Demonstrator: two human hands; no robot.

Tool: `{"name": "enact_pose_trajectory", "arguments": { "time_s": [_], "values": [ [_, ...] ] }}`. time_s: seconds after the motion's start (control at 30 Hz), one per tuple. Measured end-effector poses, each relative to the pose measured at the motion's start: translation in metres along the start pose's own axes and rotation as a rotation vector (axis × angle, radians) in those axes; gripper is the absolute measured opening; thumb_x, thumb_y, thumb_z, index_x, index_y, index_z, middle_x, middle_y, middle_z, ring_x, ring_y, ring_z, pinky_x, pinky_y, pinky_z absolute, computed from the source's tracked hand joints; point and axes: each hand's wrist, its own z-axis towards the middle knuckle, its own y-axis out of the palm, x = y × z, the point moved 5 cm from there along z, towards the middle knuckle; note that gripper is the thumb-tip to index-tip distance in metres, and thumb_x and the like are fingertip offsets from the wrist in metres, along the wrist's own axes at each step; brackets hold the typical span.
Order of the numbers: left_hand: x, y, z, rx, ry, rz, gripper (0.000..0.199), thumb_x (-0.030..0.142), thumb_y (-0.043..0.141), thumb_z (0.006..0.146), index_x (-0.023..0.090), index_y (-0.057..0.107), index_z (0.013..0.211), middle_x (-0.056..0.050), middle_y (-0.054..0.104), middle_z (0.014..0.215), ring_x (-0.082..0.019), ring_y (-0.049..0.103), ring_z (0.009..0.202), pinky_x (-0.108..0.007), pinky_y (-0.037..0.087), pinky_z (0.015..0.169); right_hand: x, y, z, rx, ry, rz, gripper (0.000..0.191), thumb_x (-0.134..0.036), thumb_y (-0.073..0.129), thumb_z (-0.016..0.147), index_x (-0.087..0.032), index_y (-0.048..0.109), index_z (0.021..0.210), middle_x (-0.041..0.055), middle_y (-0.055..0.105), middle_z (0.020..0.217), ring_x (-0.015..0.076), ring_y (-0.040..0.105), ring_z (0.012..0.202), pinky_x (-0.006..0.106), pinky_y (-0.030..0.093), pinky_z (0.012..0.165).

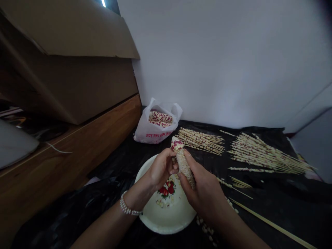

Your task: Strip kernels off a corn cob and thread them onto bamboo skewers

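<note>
A corn cob (pixel 183 162) stands tilted over a pale basin (pixel 166 221). Most of its length is stripped; purple and white kernels show near the upper tip. My right hand (pixel 202 183) is wrapped round its lower part. My left hand (pixel 162 167), with a beaded bracelet at the wrist, has curled fingers against the cob's left side near the remaining kernels; whether loose kernels are in those fingers is hidden. Inside the basin are a few loose kernels (pixel 162 203) and a printed red flower pattern.
Behind the basin, a white plastic bag (pixel 153 133) holds more cobs. Skewers threaded with kernels (pixel 202 140) lie beside it, with a larger pile (pixel 261 152) at the right. Bare sticks (pixel 240 182) and scattered kernels (pixel 206 229) rest on black plastic. A cardboard box (pixel 77 83) stands at left.
</note>
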Motion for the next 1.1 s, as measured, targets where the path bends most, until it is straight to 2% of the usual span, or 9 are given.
{"name": "enact_pose_trajectory", "arguments": {
  "time_s": [0.17,0.3,0.47,0.57,0.7,0.87,0.93,1.0,1.1],
  "values": [
    [0.002,-0.001,0.0,0.031,0.042,-0.007,0.01,0.013,0.059,0.058,0.015,0.054,0.066,0.004,0.044,0.056,-0.006,0.036,0.05,-0.019,0.027,0.045,0.0,-0.004,0.001,0.003,0.001,0.013,0.055,-0.024,0.046,0.094,-0.01,0.035,0.147,0.0176,0.055,0.141,0.0255,0.059,0.122,0.043,0.053,0.097],
    [0.001,-0.001,0.0,0.015,0.011,-0.038,0.009,0.02,0.061,0.065,0.015,0.055,0.068,0.003,0.046,0.057,-0.007,0.039,0.051,-0.02,0.03,0.046,0.002,-0.004,0.001,0.016,0.019,-0.007,0.056,-0.023,0.046,0.094,-0.009,0.036,0.147,0.0183,0.057,0.138,0.0267,0.061,0.12,0.044,0.053,0.096],
    [0.0,0.0,0.001,-0.003,0.06,-0.03,0.015,0.029,0.061,0.074,0.016,0.054,0.073,0.004,0.045,0.059,-0.007,0.037,0.051,-0.02,0.03,0.047,0.002,-0.003,0.002,0.005,0.03,-0.015,0.056,-0.024,0.046,0.093,-0.008,0.036,0.146,0.019,0.059,0.137,0.0272,0.062,0.118,0.043,0.053,0.096],
    [-0.003,-0.002,0.002,0.015,0.085,0.046,0.017,0.033,0.056,0.079,0.017,0.051,0.075,0.004,0.043,0.059,-0.008,0.034,0.051,-0.021,0.028,0.047,0.001,-0.003,0.002,0.014,0.009,-0.026,0.056,-0.023,0.045,0.093,-0.008,0.036,0.146,0.0186,0.057,0.139,0.0266,0.061,0.119,0.042,0.053,0.095],
    [-0.007,-0.009,0.005,0.086,0.148,0.265,0.019,0.038,0.052,0.085,0.02,0.049,0.078,0.005,0.041,0.06,-0.009,0.033,0.051,-0.022,0.025,0.048,0.0,-0.004,0.0,0.032,-0.016,-0.093,0.055,-0.024,0.044,0.094,-0.006,0.038,0.145,0.0203,0.061,0.133,0.0288,0.065,0.114,0.042,0.056,0.09],
    [-0.003,-0.018,0.005,0.183,0.294,0.477,0.012,0.029,0.049,0.085,0.02,0.049,0.078,0.004,0.043,0.068,-0.01,0.038,0.059,-0.023,0.031,0.052,-0.003,-0.003,-0.003,0.044,-0.027,-0.213,0.056,-0.025,0.044,0.094,-0.01,0.036,0.147,0.0188,0.068,0.118,0.0305,0.07,0.1,0.044,0.061,0.077],
    [-0.003,-0.017,0.005,0.185,0.28,0.494,0.008,0.024,0.047,0.083,0.02,0.047,0.076,0.004,0.042,0.066,-0.01,0.036,0.057,-0.022,0.03,0.051,-0.004,-0.003,-0.003,0.039,-0.03,-0.217,0.056,-0.025,0.044,0.094,-0.011,0.037,0.147,0.0175,0.07,0.114,0.0302,0.071,0.096,0.045,0.061,0.075],
    [-0.003,-0.015,0.005,0.175,0.238,0.469,0.001,0.02,0.046,0.078,0.02,0.045,0.078,0.006,0.039,0.062,-0.009,0.033,0.053,-0.022,0.027,0.047,-0.005,-0.003,-0.003,0.031,-0.034,-0.183,0.055,-0.025,0.044,0.094,-0.01,0.037,0.147,0.018,0.069,0.118,0.03,0.07,0.1,0.045,0.06,0.079],
    [-0.002,-0.012,0.004,0.169,0.208,0.405,0.011,0.017,0.045,0.073,0.021,0.044,0.083,0.008,0.035,0.059,-0.007,0.027,0.047,-0.02,0.021,0.043,-0.004,-0.003,-0.003,0.013,-0.038,-0.103,0.056,-0.025,0.044,0.094,-0.009,0.035,0.147,0.019,0.063,0.131,0.0285,0.067,0.108,0.043,0.058,0.086]
  ]
}}
